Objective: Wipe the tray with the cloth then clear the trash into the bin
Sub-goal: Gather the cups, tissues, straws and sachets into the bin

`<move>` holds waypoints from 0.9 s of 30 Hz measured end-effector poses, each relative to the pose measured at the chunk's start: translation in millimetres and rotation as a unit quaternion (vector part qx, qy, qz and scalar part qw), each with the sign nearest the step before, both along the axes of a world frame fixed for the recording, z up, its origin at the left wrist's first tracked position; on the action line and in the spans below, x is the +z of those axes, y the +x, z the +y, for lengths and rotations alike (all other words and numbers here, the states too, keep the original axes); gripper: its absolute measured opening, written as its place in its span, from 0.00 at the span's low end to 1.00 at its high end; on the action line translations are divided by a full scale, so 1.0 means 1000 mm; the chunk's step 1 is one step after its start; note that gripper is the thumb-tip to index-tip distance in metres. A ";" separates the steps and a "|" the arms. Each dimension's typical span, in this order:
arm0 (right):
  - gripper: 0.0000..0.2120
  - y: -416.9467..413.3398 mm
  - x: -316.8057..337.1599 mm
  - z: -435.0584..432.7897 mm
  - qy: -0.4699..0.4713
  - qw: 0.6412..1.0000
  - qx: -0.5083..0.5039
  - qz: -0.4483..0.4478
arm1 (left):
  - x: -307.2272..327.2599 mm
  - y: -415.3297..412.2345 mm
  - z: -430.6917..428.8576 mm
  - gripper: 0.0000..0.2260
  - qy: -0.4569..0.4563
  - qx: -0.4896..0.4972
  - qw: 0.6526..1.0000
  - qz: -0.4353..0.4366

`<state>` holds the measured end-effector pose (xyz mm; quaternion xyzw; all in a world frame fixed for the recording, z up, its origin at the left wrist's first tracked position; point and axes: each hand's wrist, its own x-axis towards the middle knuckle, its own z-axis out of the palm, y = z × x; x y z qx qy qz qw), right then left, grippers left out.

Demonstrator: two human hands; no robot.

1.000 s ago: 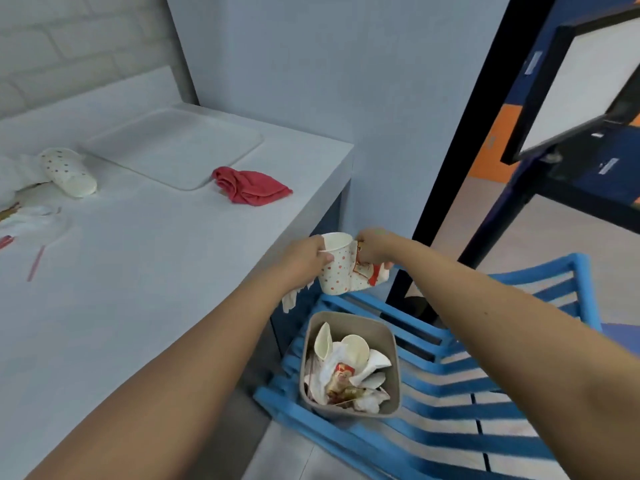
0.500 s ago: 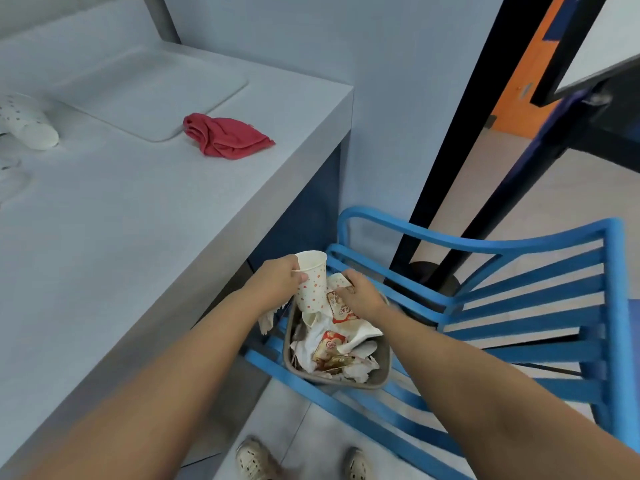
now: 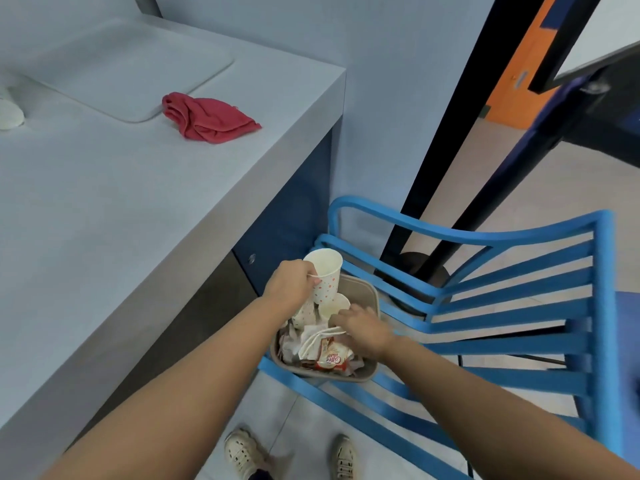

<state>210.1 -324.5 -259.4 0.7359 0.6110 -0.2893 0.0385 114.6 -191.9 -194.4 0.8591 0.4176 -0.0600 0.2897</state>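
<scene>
My left hand grips a white paper cup with red dots by its rim, just above the back left of the bin. The grey-brown bin stands on the blue chair seat and is full of cups, paper and a red-and-white wrapper. My right hand hovers over the trash inside the bin, fingers spread, nothing in them. The pale tray lies flat at the back of the table. The red cloth lies crumpled beside the tray's near corner.
The grey table fills the left, its edge close to the bin. A blue slatted chair surrounds the bin. A dotted cup lies at the far left edge. A black frame post rises behind the chair. My shoes show below.
My right hand has let the wrapper drop into the bin and now hangs empty over the trash. My left hand still holds the dotted cup over the bin.
</scene>
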 end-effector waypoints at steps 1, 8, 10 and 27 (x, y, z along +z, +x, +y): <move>0.16 -0.006 0.000 -0.006 0.002 0.999 0.032 -0.030 | -0.010 0.003 -0.003 0.10 -0.002 -0.012 1.000 0.013; 0.28 -0.008 0.007 -0.022 -0.023 0.996 0.055 -0.067 | -0.061 0.022 -0.017 0.09 -0.062 -0.044 0.992 0.103; 0.30 -0.003 0.008 -0.023 -0.009 0.998 0.031 -0.051 | -0.065 0.028 -0.020 0.11 -0.061 -0.039 0.991 0.116; 0.15 0.029 0.051 0.018 0.132 0.947 -0.218 0.197 | -0.003 0.055 -0.015 0.23 -0.338 0.245 0.901 -0.115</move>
